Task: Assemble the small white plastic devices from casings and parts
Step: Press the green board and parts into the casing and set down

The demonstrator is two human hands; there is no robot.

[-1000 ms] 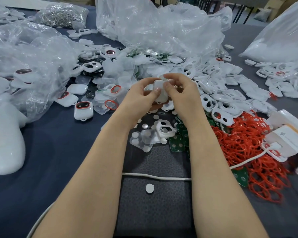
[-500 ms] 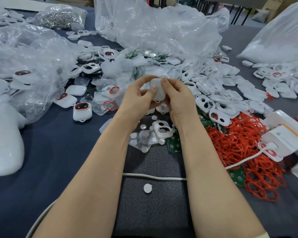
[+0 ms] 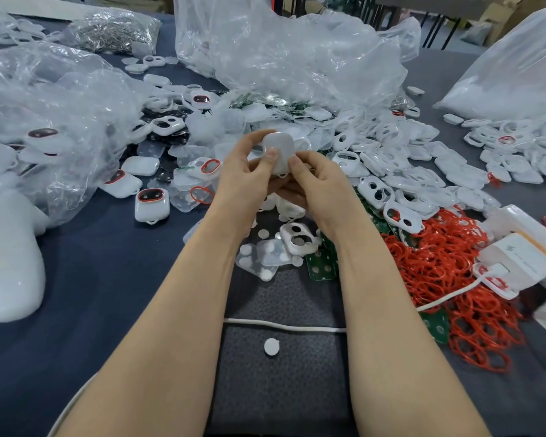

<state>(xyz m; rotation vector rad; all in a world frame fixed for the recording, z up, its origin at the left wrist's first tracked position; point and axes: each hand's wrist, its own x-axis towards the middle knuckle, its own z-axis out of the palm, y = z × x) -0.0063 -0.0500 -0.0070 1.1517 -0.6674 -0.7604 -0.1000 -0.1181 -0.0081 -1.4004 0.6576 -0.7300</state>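
Both hands hold one small white casing above the middle of the table. My left hand grips its left side, thumb pressed on the smooth face. My right hand pinches its lower right edge with thumb and fingers curled round it. Just below the hands lie a white front casing with two holes, clear sheets with white round pads and green circuit boards. A pile of red rubber rings spreads on the right. Two finished devices with red-rimmed windows lie on the left.
Heaps of white casings cover the table behind and right of the hands. Clear plastic bags stand at the back and left. A white charger box with a white cable sits at the right. One loose white pad lies near me.
Both hands have lifted the casing slightly and turned it, so its smooth face now shows more fully. The rest of the table looks the same.
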